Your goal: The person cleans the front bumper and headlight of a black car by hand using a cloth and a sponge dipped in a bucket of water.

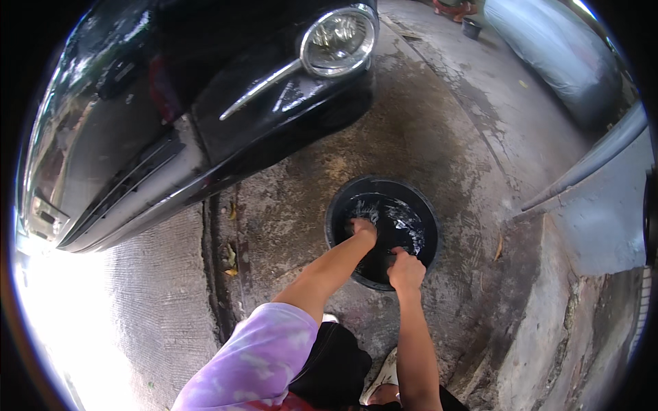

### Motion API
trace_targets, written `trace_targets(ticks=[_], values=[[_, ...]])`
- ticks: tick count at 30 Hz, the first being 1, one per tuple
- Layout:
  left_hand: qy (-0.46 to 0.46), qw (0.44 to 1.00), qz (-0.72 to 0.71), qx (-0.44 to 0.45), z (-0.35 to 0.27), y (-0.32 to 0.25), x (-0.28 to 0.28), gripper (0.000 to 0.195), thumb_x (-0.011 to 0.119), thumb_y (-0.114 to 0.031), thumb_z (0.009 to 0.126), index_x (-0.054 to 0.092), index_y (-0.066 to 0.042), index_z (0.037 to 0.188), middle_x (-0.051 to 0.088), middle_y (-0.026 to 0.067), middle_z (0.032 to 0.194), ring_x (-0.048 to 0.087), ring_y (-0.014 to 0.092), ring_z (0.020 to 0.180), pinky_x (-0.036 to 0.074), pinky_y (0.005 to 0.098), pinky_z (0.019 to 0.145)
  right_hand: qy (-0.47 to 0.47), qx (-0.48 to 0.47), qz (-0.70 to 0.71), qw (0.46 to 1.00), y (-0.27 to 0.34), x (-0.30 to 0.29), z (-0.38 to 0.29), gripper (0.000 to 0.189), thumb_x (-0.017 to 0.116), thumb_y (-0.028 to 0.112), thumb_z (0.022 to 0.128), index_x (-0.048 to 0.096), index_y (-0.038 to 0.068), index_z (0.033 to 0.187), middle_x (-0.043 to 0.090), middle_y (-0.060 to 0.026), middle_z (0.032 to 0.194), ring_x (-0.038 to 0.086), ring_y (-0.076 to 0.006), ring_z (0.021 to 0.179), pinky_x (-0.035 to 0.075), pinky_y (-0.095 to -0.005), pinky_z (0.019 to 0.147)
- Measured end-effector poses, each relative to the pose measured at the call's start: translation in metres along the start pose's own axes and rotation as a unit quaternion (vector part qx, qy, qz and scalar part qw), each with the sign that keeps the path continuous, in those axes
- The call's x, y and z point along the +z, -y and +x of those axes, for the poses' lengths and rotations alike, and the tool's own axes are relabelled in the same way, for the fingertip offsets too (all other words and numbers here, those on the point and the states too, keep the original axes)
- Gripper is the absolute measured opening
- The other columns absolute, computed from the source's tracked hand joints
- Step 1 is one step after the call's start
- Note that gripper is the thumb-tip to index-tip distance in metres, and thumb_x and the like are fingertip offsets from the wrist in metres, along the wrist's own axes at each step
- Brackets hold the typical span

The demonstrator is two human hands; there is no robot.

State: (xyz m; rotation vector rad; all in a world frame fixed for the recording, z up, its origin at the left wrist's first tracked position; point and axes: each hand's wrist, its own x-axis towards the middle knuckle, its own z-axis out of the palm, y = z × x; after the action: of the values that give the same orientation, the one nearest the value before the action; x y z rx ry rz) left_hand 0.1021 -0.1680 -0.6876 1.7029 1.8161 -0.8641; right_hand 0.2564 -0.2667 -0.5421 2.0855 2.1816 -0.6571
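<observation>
A round black plastic tub (pixel 437 226) stands on the concrete before me, with rippling water (pixel 408 221) inside. My left hand (pixel 364 227) reaches into its left half; the fingers are partly lost in the dark water, and splashes show just beyond them. Over the near right part of the tub is my right hand (pixel 407 269), fingers curled and thumb side towards the middle. Whether either hand grips something dark cannot be made out against the black tub.
A glossy black car (pixel 247 56) with a chrome-ringed headlight (pixel 339 41) stands close at the upper left. Right of me are a grey-blue panel (pixel 601 205) and a concrete ledge (pixel 529 298). Farther back are a covered vehicle (pixel 555 51), a small dark bucket (pixel 471 29) and part of a person (pixel 455 7).
</observation>
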Motion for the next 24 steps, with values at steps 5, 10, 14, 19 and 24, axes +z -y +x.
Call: trace_targets(ticks=[5,10,14,19,24], values=[[0.11,0.989,-0.094,-0.004,-0.006,0.023,0.038,0.064,0.061,-0.043,0.096,0.05,-0.017,0.154,0.035,0.006,0.166,0.032,0.028,0.154,0.031,0.0509,0.121,-0.027,-0.026,0.074,0.997,0.013,0.003,-0.01,0.031,0.07,0.017,0.087,0.072,0.023,0.117,0.077,-0.0157,0.095,0.074,-0.0382,0.09,0.058,-0.0494,0.081],[-0.08,0.945,-0.135,0.286,-0.11,0.043,-0.064,0.044,0.072,-0.01,0.077,0.076,-0.022,0.12,0.073,0.0129,0.122,0.067,0.034,0.12,0.056,0.0466,0.096,-0.052,-0.008,0.057,0.997,-0.001,-0.016,-0.008,0.028,0.07,0.022,0.091,0.072,0.025,0.118,0.076,-0.0169,0.096,0.072,-0.041,0.094,0.056,-0.0524,0.082],[-0.552,0.774,-0.151,0.27,-0.236,0.112,-0.107,0.027,0.07,-0.002,0.068,0.075,-0.017,0.091,0.06,0.0042,0.125,0.054,0.028,0.115,0.049,0.043,0.09,-0.063,-0.028,0.072,0.995,0.013,-0.015,-0.014,0.03,0.07,0.024,0.091,0.071,0.026,0.121,0.075,-0.0174,0.098,0.072,-0.0407,0.096,0.054,-0.0535,0.082],[-0.726,0.687,0.011,0.039,-0.29,0.259,-0.1,0.024,0.078,-0.018,0.074,0.075,-0.031,0.094,0.061,-0.0058,0.131,0.054,0.024,0.116,0.038,0.0472,0.09,-0.013,-0.044,0.034,0.998,0.006,-0.009,0.006,0.033,0.07,0.021,0.091,0.07,0.023,0.124,0.075,-0.0173,0.107,0.071,-0.0404,0.103,0.055,-0.0506,0.087],[-0.77,0.629,0.049,-0.095,-0.36,0.415,-0.005,0.013,0.077,-0.013,0.074,0.07,-0.018,0.083,0.064,0.0076,0.119,0.054,0.031,0.112,0.032,0.05,0.092,0.025,-0.059,0.036,0.997,0.004,0.002,0.008,0.036,0.07,0.02,0.091,0.069,0.022,0.127,0.074,-0.0186,0.111,0.069,-0.041,0.106,0.054,-0.0505,0.089]])
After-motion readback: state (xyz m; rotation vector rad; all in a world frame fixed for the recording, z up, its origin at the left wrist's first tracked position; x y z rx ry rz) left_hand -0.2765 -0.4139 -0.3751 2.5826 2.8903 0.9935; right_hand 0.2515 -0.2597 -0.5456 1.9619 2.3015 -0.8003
